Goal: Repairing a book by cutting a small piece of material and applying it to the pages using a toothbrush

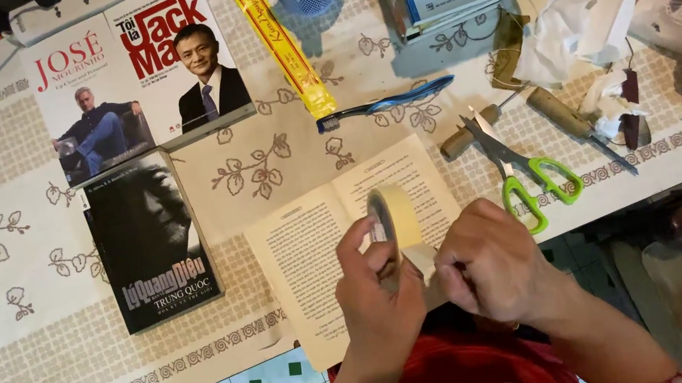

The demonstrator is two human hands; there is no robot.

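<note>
The surface (28, 163), under a leaf-patterned cloth, stretches away beyond both hands. An open book (314, 252) lies right under them, its pages partly hidden by the knuckles. The left hand (375, 293) is raised with the wrist bent, fingers clamped on a roll of tape (393, 220) held upright on edge above the book. The right hand (489, 263), curled with its fingers together, pinches the tape's loose end just beside the roll. Green-handled scissors (525, 173) lie past the right hand, near it.
</note>
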